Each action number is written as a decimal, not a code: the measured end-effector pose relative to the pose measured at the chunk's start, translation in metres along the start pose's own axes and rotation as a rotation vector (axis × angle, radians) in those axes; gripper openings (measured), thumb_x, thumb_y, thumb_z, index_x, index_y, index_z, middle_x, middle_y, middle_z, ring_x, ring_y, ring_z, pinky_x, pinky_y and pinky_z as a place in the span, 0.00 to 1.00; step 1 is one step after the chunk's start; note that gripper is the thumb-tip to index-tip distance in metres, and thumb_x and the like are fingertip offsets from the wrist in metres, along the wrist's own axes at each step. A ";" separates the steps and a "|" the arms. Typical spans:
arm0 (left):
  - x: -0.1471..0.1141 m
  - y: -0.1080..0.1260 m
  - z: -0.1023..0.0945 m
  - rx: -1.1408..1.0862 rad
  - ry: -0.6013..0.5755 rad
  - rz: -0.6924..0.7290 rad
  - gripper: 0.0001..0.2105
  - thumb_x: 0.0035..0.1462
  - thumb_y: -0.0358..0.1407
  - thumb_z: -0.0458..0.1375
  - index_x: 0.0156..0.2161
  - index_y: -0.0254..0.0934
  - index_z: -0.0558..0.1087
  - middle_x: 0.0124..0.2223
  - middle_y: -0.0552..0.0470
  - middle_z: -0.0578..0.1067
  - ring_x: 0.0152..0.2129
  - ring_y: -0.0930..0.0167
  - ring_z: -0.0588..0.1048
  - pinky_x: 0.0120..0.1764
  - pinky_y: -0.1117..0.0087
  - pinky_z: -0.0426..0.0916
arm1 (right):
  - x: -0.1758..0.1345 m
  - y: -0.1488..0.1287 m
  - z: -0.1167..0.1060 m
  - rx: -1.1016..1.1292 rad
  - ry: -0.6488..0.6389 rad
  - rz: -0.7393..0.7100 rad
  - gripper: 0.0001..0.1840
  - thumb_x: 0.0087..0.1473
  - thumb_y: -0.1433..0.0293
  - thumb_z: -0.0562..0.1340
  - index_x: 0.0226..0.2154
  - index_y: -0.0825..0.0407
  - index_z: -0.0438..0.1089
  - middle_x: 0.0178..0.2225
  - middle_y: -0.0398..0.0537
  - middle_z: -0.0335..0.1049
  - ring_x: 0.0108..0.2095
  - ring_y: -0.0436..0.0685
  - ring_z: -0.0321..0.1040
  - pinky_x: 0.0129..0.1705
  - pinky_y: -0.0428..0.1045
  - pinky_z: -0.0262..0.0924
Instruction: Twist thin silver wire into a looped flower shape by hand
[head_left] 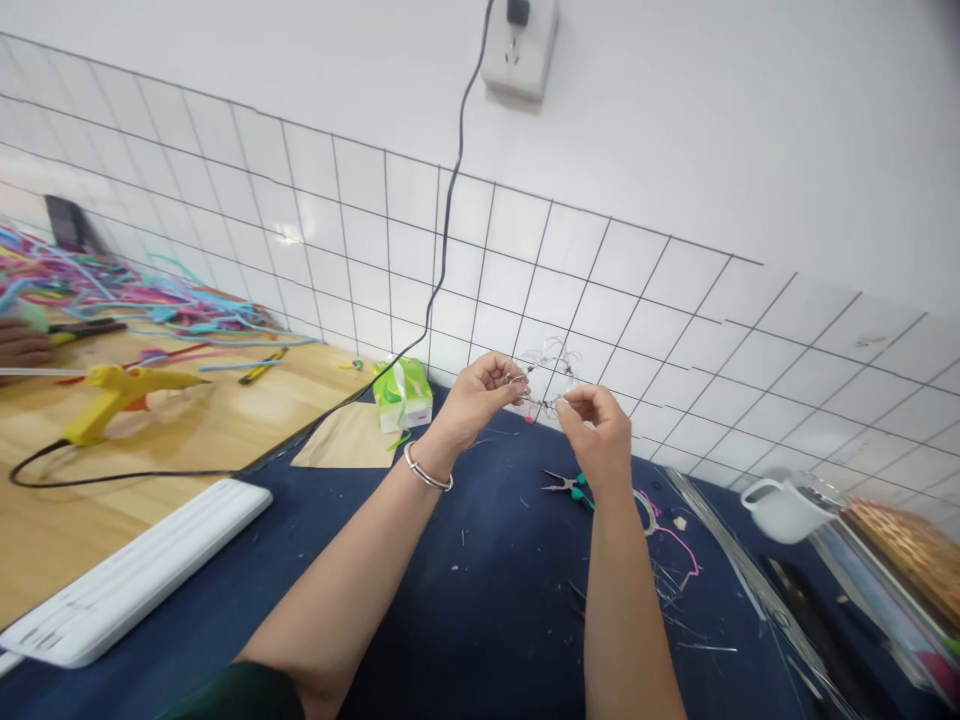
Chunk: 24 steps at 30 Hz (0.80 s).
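Between my hands is a thin wire ring with fine loops and small dark spots along it, raised in front of the tiled wall. My left hand pinches its left side between thumb and fingers, and a bracelet circles that wrist. On the opposite side, my right hand pinches the ring's lower right edge. Below the ring, pliers with green handles lie on the dark blue cloth, partly hidden by my right forearm. The finest wires are too thin to make out clearly.
A yellow glue gun and a heap of pipe cleaners occupy the wooden table at left, near another person's hand. A white power strip, tissue pack, white cup and wire bundle surround the work area.
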<state>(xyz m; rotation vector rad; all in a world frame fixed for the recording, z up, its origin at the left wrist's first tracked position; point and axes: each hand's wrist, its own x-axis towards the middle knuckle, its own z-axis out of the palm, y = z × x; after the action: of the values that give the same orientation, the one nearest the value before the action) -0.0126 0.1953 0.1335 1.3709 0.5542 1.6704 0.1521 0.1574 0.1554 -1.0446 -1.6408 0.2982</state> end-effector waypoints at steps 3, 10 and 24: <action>-0.001 0.001 0.001 -0.007 -0.027 -0.018 0.06 0.47 0.29 0.60 0.31 0.34 0.66 0.29 0.53 0.71 0.24 0.76 0.70 0.29 0.74 0.67 | 0.000 -0.003 -0.013 0.027 0.030 0.008 0.07 0.49 0.66 0.58 0.31 0.52 0.68 0.28 0.45 0.67 0.29 0.52 0.62 0.34 0.49 0.61; -0.009 -0.004 0.019 -0.075 -0.116 -0.040 0.10 0.48 0.30 0.59 0.37 0.35 0.65 0.31 0.53 0.70 0.29 0.74 0.72 0.30 0.73 0.67 | -0.003 -0.005 -0.016 -0.074 0.070 -0.119 0.10 0.51 0.69 0.56 0.34 0.50 0.72 0.31 0.45 0.67 0.28 0.51 0.63 0.34 0.48 0.61; -0.026 0.000 0.042 -0.064 -0.229 -0.087 0.07 0.50 0.30 0.58 0.37 0.34 0.67 0.30 0.53 0.70 0.26 0.75 0.70 0.32 0.72 0.66 | -0.009 0.015 0.024 0.443 0.276 0.291 0.17 0.46 0.63 0.60 0.38 0.56 0.71 0.26 0.43 0.66 0.25 0.50 0.61 0.27 0.46 0.58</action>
<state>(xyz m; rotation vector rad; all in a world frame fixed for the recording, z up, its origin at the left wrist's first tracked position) 0.0265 0.1661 0.1314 1.4470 0.4187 1.4263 0.1374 0.1664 0.1308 -0.9312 -1.1069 0.6481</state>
